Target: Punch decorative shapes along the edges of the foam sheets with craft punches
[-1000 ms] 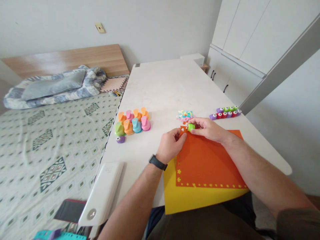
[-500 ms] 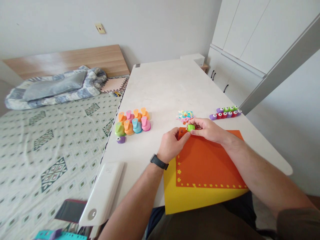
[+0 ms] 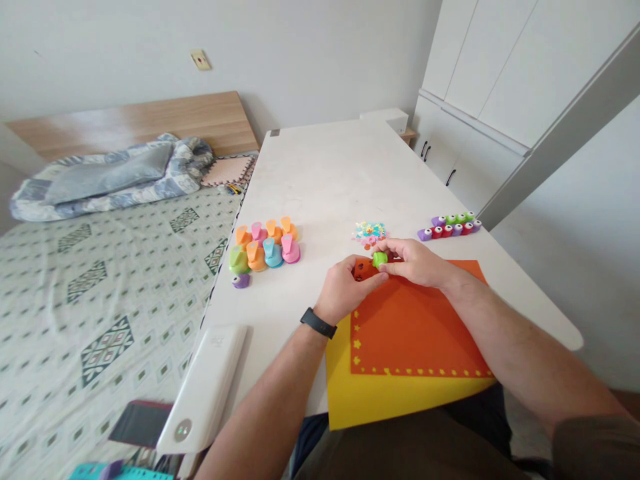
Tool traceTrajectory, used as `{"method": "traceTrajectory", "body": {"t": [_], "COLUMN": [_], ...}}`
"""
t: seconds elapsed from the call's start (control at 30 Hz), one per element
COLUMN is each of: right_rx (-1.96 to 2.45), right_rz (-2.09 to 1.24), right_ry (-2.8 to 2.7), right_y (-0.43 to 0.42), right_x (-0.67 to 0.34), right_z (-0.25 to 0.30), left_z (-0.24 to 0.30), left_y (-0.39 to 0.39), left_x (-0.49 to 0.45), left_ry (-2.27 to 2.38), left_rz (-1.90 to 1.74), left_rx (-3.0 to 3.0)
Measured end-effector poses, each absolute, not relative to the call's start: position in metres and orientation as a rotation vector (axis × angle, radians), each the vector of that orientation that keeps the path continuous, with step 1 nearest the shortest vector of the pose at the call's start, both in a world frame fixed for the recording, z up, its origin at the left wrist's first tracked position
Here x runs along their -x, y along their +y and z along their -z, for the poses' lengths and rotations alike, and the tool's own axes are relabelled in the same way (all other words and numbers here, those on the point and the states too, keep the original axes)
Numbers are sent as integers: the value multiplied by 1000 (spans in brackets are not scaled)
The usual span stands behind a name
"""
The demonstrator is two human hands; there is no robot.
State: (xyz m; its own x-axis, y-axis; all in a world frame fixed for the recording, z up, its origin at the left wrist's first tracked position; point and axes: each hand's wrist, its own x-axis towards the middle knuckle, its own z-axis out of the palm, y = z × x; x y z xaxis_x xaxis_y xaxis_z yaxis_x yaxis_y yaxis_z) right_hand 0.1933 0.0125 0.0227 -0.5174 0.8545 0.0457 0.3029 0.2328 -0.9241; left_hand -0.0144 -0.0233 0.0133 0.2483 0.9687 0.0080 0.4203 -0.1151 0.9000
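Observation:
An orange sheet of paper (image 3: pixel 415 327) lies over a yellow sheet (image 3: pixel 395 403), with small flower-shaped holes along its near and left edges. My right hand (image 3: pixel 413 260) pinches a small green craft punch (image 3: pixel 380 259) at the sheet's far edge. With thumb and fingers, my left hand (image 3: pixel 347 285) grips the far left corner of the orange sheet, just left of the punch. Past the punch sits a heap of tiny coloured paper cut-outs (image 3: pixel 370 231). The punch's underside and the paper inside it are hidden.
Larger coloured punches (image 3: pixel 265 247) stand in rows on the left of the white table (image 3: pixel 330 173), a small purple punch (image 3: pixel 241 281) before them. Several small punches (image 3: pixel 450 228) line up at the right. A long white device (image 3: pixel 205 387) lies at the left edge, near the bed (image 3: pixel 125 267).
The green punch has turned slightly and shifted a little toward me in my right hand. My left thumb has moved slightly right along the orange sheet.

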Motion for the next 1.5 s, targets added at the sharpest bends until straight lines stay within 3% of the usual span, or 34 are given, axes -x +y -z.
{"method": "traceTrajectory", "body": {"t": [1.5], "right_rx": [1012], "right_rz": [-1280], "right_ry": [-1992], "right_y": [15], "right_x": [-197], "right_z": [-20], "left_z": [0], "left_y": [-19], "left_x": [16], "left_ry": [1352], "left_rz": [-932], "left_rx": [-1691]}}
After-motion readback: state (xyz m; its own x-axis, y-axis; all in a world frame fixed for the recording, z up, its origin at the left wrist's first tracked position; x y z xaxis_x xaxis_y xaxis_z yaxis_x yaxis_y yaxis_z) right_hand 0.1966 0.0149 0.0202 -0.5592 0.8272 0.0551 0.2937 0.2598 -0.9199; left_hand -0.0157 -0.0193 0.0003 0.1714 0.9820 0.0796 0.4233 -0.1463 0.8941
